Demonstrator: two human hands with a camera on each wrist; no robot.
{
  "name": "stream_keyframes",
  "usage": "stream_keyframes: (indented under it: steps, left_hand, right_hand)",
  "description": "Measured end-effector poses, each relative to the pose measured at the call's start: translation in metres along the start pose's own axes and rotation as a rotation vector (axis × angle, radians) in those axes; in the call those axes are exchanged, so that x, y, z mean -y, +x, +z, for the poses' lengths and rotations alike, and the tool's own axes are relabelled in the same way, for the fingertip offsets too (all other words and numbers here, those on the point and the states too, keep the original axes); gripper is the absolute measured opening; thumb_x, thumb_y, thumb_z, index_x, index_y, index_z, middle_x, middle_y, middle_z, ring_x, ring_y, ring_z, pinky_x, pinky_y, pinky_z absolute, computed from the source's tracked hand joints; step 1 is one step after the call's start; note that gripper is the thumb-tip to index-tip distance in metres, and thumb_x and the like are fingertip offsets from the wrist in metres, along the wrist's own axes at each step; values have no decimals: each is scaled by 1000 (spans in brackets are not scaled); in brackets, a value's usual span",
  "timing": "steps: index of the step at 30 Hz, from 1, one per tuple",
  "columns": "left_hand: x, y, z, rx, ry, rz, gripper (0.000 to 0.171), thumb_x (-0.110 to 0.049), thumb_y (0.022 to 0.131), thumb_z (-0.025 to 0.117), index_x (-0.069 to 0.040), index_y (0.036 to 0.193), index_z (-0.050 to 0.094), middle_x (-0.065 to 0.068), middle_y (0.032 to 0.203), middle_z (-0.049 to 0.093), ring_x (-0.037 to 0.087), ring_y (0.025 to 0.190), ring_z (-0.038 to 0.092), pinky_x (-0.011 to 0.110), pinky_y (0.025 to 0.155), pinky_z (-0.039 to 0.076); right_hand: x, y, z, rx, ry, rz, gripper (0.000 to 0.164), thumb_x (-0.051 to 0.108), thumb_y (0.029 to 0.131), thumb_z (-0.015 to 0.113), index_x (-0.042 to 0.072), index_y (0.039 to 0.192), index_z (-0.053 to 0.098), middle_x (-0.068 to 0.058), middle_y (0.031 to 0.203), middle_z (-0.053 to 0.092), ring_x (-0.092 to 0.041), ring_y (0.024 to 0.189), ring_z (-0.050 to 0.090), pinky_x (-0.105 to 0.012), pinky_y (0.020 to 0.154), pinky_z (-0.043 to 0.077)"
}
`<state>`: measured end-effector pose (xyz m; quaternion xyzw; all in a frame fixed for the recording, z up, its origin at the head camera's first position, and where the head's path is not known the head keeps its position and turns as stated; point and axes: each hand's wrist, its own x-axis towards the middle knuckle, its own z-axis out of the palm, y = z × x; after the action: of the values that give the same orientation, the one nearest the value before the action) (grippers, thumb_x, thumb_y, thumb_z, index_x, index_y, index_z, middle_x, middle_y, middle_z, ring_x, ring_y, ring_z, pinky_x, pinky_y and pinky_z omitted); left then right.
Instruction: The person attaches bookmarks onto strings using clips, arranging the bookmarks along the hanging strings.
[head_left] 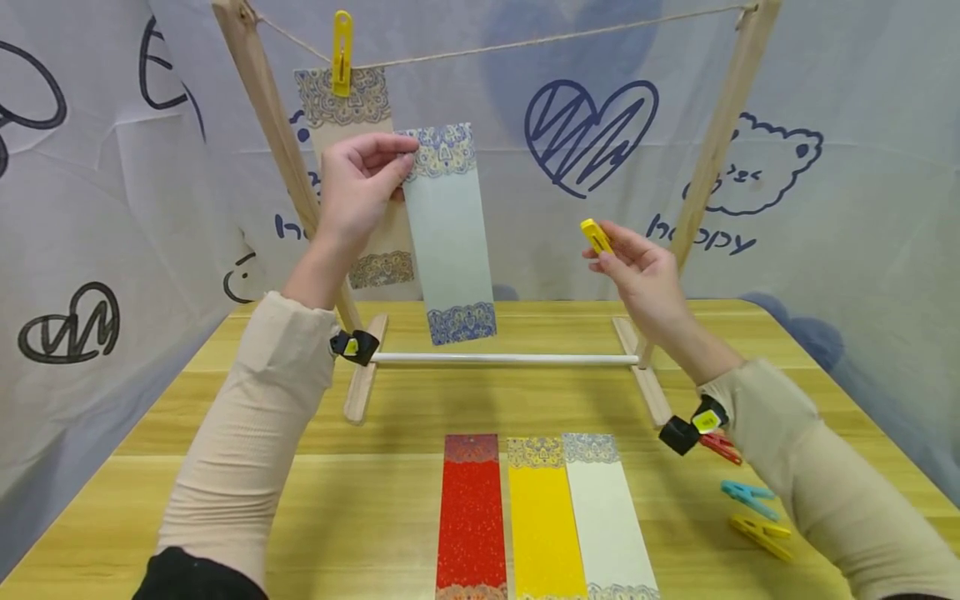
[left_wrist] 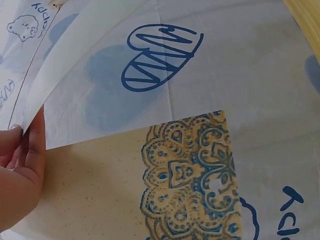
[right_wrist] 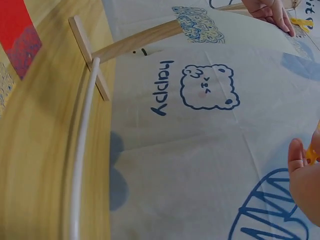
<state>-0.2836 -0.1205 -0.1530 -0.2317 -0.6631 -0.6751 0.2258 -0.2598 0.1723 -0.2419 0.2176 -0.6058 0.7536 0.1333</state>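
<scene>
The left hand (head_left: pixel 356 179) pinched a pale card (head_left: pixel 452 242) below the left part of the cord (head_left: pixel 480 51); the right hand (head_left: pixel 648 275), well apart to the right, pinched a yellow clip (head_left: pixel 596 236). Hanging the card appeared in hand; the next move called, in judgement, for bringing its top edge to the cord. No container was seen.

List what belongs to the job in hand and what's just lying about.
In the job:
held card (left hand)
held clip (right hand)
string
frame
hung card
hung clip

Lying on the table, maybe for later:
red card
yellow card
white card
red clip
blue clip
yellow clip
</scene>
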Motion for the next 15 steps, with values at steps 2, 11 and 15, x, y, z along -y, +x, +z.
stream_keyframes:
  steps: [2,11,15]
  left_hand:
    - [0,1,0,-7,-12,14,11,6,82,59,2,89,65,7,83,63,13,63,54,18,53,46]
    - [0,5,0,-43,-73,39,10,8,79,62,1,86,63,5,76,62,14,62,56,19,52,47]
    - [0,6,0,-60,-66,57,10,7,78,64,1,85,62,5,75,62,15,63,57,19,51,47]
  right_hand:
    - [4,6,3,-7,-24,-35,34,-7,87,50,-8,120,48,-14,115,54,-19,94,57,-23,81,47]
    - [19,27,13,14,-49,-137,26,-7,86,53,-3,111,55,-15,107,56,-20,87,58,-24,78,48]
    - [24,36,18,16,-9,-164,28,-10,83,55,-3,110,56,-14,101,59,-19,84,59,-23,75,49]
